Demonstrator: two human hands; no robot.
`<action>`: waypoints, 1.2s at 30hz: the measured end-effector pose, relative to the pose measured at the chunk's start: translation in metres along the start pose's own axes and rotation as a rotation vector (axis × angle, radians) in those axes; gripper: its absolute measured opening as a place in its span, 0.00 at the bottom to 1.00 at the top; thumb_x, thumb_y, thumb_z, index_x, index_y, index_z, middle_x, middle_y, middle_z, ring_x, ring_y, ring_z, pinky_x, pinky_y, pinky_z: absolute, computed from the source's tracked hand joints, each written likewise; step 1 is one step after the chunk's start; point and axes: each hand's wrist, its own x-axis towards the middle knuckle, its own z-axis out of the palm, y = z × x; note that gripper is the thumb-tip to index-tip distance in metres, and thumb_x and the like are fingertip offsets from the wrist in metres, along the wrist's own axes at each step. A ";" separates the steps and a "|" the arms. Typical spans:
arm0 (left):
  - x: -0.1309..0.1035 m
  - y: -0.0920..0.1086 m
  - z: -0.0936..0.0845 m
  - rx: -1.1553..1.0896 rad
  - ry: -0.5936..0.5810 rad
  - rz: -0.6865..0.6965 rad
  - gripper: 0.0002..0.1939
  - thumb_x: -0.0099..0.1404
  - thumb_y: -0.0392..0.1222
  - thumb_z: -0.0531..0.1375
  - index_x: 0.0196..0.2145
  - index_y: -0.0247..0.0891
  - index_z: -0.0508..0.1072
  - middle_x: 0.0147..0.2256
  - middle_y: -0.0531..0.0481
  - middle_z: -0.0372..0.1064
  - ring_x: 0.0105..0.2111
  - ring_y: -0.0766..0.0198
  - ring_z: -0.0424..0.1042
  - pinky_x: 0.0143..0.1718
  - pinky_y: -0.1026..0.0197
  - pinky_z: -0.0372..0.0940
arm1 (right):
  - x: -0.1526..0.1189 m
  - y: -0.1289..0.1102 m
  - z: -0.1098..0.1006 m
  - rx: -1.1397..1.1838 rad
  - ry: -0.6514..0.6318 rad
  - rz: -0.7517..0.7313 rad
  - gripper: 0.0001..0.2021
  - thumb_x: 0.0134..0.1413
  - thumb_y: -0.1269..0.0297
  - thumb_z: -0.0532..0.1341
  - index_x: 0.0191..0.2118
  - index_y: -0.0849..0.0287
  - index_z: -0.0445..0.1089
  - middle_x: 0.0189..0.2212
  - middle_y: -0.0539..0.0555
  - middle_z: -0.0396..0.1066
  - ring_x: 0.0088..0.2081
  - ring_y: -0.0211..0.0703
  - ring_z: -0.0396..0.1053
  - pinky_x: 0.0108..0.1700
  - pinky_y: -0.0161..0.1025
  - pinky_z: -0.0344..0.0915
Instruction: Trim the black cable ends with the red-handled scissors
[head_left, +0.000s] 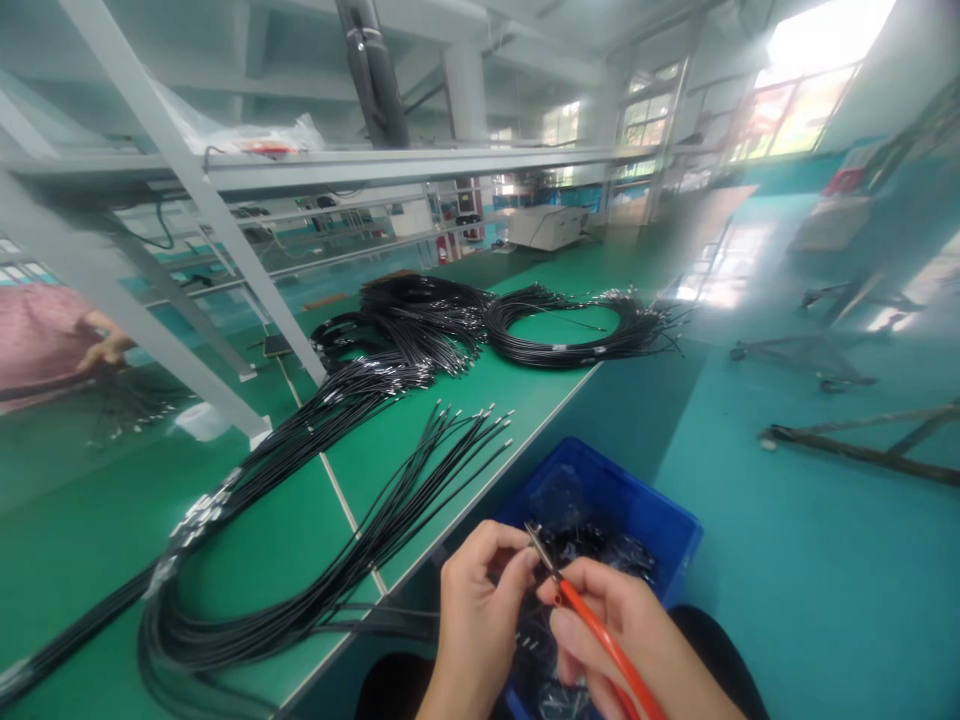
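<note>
My right hand (611, 625) is closed around the red handles of a pair of small pliers (604, 635). Their slim metal jaws point up and left, to the fingertips of my left hand (484, 595). That hand is pinched shut at the jaw tips, on something small and dark that I cannot make out. Black cables (390, 622) run off the bench edge and pass out of sight behind my left wrist. Below both hands stands a blue bin (630, 490) with clear plastic and dark bits in it. A bundle of black cables (322, 600) with metal-tipped ends curves across the green bench (420, 395).
Farther back lie a coiled cable bundle (551, 352) and a pile of black cables (427, 315). A white shelf frame (225, 230) rises at left. Behind it, a co-worker's hand (109, 345) is near more cables. Wheeled stands (862, 450) are on the floor at right.
</note>
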 end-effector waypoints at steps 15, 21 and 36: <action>0.003 0.001 -0.001 0.157 -0.066 0.053 0.05 0.56 0.34 0.59 0.27 0.38 0.75 0.27 0.51 0.71 0.28 0.62 0.70 0.29 0.65 0.62 | 0.002 0.012 -0.005 0.012 0.440 -0.338 0.16 0.38 0.64 0.67 0.36 0.56 0.64 0.20 0.45 0.65 0.19 0.35 0.61 0.21 0.32 0.57; -0.005 0.004 0.001 0.342 -0.137 0.120 0.07 0.58 0.34 0.58 0.23 0.39 0.70 0.24 0.54 0.66 0.24 0.65 0.66 0.27 0.66 0.58 | 0.010 0.005 0.001 0.149 0.478 -0.463 0.17 0.41 0.63 0.66 0.40 0.55 0.63 0.26 0.49 0.71 0.21 0.36 0.65 0.24 0.33 0.61; -0.011 0.003 0.012 0.549 -0.043 0.218 0.08 0.58 0.34 0.57 0.22 0.40 0.67 0.23 0.54 0.63 0.22 0.66 0.63 0.22 0.67 0.52 | 0.013 0.002 0.010 0.127 0.573 -0.427 0.15 0.40 0.66 0.66 0.37 0.56 0.65 0.24 0.47 0.69 0.23 0.36 0.66 0.26 0.32 0.63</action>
